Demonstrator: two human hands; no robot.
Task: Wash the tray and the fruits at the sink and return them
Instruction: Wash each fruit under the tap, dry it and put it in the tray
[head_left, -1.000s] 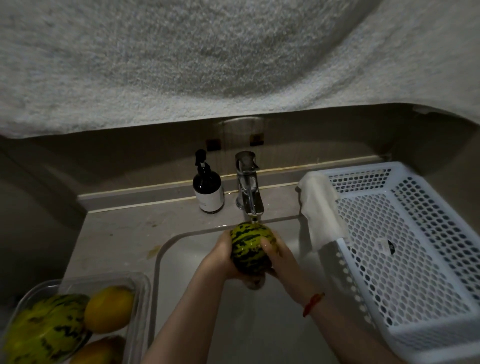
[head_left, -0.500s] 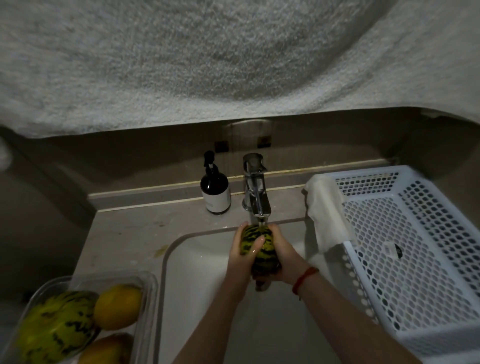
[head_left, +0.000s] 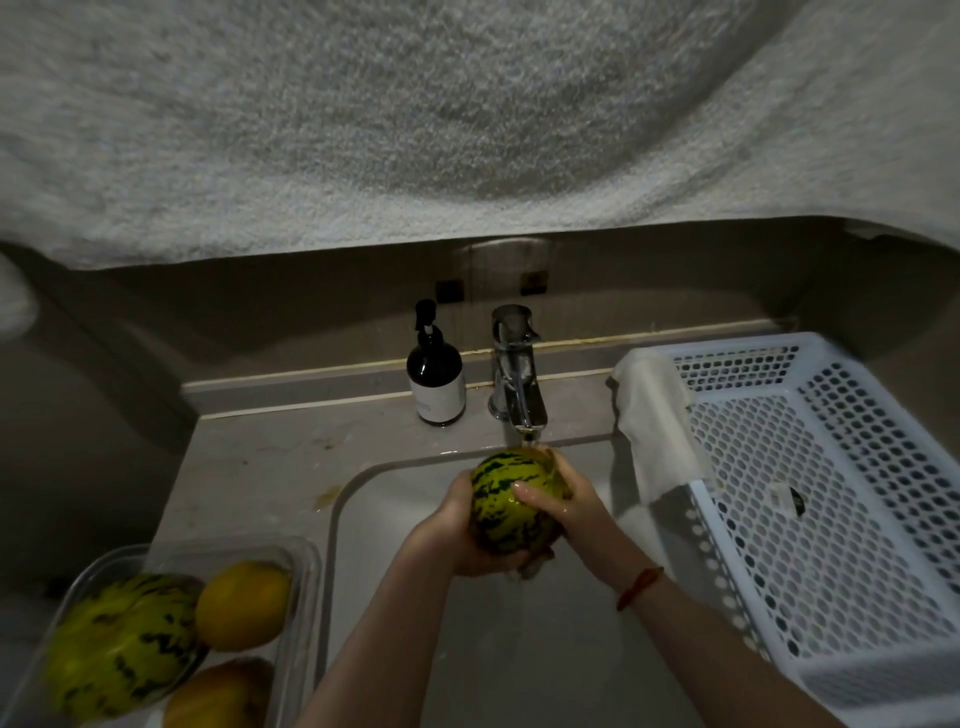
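Both hands are curled round one striped green-and-yellow melon (head_left: 511, 501) and hold it under the faucet (head_left: 517, 384), over the far end of the sink (head_left: 358, 519). The left hand (head_left: 457, 530) cups it from below and the side; the right hand (head_left: 566, 504) wraps its other flank, thumb laid across the rind. The grip is firm on both sides, and water runs over the fruit.

So the washing looks to be midway at best. At the near left corner of the tabletop, the clear tray (head_left: 306, 577) holds another striped melon (head_left: 119, 644) and two orange fruits (head_left: 244, 605), probably still to be rinsed, as is the tray. The white basket (head_left: 831, 519) on the right holds no fruit.
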